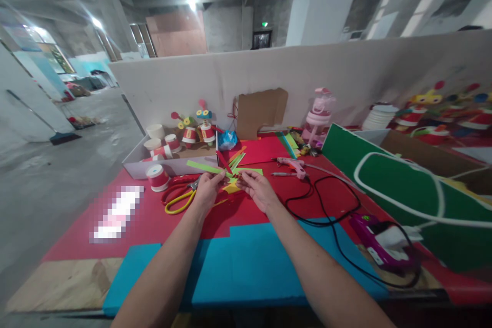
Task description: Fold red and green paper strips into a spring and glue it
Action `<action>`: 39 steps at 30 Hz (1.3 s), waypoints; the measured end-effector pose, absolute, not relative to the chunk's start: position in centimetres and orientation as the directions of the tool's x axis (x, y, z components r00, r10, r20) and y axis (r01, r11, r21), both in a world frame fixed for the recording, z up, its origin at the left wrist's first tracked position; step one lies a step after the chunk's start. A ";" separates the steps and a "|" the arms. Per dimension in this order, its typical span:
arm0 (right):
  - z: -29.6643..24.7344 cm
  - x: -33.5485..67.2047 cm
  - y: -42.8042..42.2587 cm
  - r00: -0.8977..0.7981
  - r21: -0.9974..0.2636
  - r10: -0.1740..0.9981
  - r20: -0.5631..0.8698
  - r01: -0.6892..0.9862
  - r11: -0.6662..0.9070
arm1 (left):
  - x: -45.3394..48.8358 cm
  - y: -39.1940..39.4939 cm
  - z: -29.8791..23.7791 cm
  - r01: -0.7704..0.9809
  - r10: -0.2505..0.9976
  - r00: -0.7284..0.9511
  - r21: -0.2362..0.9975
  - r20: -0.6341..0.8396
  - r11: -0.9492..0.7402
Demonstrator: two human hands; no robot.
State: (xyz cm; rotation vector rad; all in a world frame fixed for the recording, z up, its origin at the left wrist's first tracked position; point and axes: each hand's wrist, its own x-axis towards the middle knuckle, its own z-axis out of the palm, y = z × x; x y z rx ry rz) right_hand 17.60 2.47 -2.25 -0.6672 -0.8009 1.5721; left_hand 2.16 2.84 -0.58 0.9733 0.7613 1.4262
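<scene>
My left hand (209, 190) is closed in a pinch on a light green paper strip (203, 166), which sticks out to the left past the fingers. Close beside it, my right hand (259, 190) pinches a small shiny gold-brown piece (238, 177), too small to name. The fingertips of both hands nearly meet over the red table covering. Below and left of my left hand lie yellow-handled scissors (180, 204) and a red-handled tool (180, 182). Behind the hands are loose green strips (239, 160) and a red paper sheet (265, 150).
A pink glue gun (294, 166) with a black cable lies right of the hands. A white box (184, 166) holds cups and cup figures; a wrapped paper cup (157, 178) stands before it. At right are a green board (400, 184) and a purple power strip (378, 243).
</scene>
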 end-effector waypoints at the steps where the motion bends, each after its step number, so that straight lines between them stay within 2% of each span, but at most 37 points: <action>1: -2.2 17.7 2.5 -0.147 -0.796 0.989 0.013 -0.600 -0.078 | 2.2 2.9 -0.6 -0.446 0.992 0.026 0.889 0.124 -0.100; 13: -1.8 18.1 2.4 -0.124 -0.783 0.990 -0.071 -0.607 -0.132 | 1.8 3.0 -0.3 -0.501 0.998 -0.025 0.863 0.058 -0.062; 21: -2.1 17.9 2.6 -0.116 -0.811 0.986 -0.122 -0.561 -0.167 | 1.8 3.0 -0.4 -0.464 0.998 -0.036 0.884 0.045 -0.056; 30: -2.1 17.6 2.1 -0.128 -0.868 0.991 -0.036 -0.487 -0.095 | 1.9 2.9 -0.6 -0.420 0.995 -0.018 0.902 0.101 -0.100; 35: -2.7 17.3 2.2 -0.107 -0.877 0.993 -0.049 -0.472 -0.095 | 2.2 3.0 -0.7 -0.391 0.994 -0.004 0.915 0.109 -0.102; 39: -3.1 17.0 2.3 -0.128 -0.867 0.991 -0.048 -0.487 -0.105 | 2.4 2.9 -1.0 -0.298 0.988 0.012 0.944 0.152 -0.141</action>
